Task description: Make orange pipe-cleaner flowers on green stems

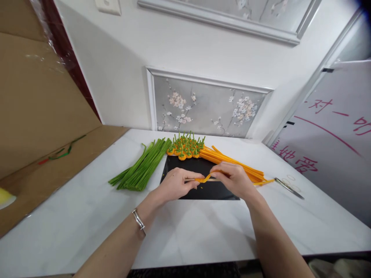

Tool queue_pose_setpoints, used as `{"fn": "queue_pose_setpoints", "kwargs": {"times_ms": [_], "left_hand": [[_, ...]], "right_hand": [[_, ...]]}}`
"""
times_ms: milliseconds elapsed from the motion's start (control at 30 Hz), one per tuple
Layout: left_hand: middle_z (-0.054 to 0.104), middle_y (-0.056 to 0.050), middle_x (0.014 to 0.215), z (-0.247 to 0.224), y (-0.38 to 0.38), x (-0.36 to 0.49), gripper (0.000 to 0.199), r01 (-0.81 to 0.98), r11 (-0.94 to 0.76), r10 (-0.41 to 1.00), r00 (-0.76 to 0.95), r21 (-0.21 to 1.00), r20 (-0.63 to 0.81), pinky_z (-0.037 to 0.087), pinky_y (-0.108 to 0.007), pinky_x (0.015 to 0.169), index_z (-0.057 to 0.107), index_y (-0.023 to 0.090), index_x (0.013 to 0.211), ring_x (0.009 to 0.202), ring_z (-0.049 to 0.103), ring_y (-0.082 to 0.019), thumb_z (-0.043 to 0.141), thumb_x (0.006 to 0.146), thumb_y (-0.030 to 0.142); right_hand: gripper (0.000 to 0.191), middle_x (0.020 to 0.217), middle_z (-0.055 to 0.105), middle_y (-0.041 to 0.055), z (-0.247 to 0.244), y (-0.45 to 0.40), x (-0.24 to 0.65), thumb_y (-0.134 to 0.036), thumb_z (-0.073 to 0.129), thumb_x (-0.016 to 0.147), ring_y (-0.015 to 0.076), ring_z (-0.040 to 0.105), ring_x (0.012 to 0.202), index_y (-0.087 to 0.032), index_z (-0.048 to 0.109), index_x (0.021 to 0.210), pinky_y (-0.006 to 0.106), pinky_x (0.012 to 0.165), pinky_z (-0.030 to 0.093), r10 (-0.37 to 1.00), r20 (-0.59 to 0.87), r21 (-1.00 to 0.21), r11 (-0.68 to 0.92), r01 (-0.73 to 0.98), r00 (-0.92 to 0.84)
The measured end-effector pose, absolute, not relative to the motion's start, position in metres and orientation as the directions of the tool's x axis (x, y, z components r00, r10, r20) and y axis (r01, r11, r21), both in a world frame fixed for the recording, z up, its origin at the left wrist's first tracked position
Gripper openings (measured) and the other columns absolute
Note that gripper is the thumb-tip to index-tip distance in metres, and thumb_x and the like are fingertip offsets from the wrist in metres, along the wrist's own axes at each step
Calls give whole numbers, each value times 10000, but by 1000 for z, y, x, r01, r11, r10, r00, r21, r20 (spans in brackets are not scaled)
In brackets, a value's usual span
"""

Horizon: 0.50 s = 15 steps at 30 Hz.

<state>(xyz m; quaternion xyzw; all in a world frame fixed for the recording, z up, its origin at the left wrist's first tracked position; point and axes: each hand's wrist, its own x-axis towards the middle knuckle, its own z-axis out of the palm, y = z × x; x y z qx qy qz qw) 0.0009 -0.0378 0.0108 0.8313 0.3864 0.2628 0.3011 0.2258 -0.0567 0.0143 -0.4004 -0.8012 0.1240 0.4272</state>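
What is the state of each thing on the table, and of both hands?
Left hand, closed on the thin stick.
Right hand, pinching the orange strip.
Thin stick, held roughly level.
Orange strip, partly wound on the stick.
Green strips, lying in a loose bunch.
Pumpkin-like pieces, crowded together.
Spare orange strips, lying bunched.
Metal tool, lying flat; open or closed, unclear.
Black mat, flat, partly hidden.

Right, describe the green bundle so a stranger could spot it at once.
On the white table, find the black mat. To its left lies the green bundle of long thin strips. Its colour sets it apart from the orange bundle toward the right.
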Motion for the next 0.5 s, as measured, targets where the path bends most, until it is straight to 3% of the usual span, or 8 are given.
{"fn": "queue_pose_setpoints", "kwargs": {"times_ms": [300, 500], "left_hand": [[747, -47, 802, 14, -43, 5, 315, 269, -366, 763, 635, 891, 122, 516, -250, 687, 716, 166, 1080, 742, 685, -169, 591, 795, 214], [707, -12, 677, 16, -44, 6, 490, 213, -387, 787, 584, 897, 200, 506, -237, 686, 579, 147, 1284, 682, 679, -146, 611, 799, 203]], "right_hand": [[228, 797, 701, 44, 5, -42, 238, -384, 602, 852, 167, 607, 678, -192, 723, 841, 264, 592, 454, 859, 407, -727, 511, 459, -313], [217, 662, 615, -3, 1, -48, 229, -300, 532, 882, 116, 516, 582, -180, 674, 770, 224, 539, 375, 849, 317, -712, 508, 485, -424]]}}
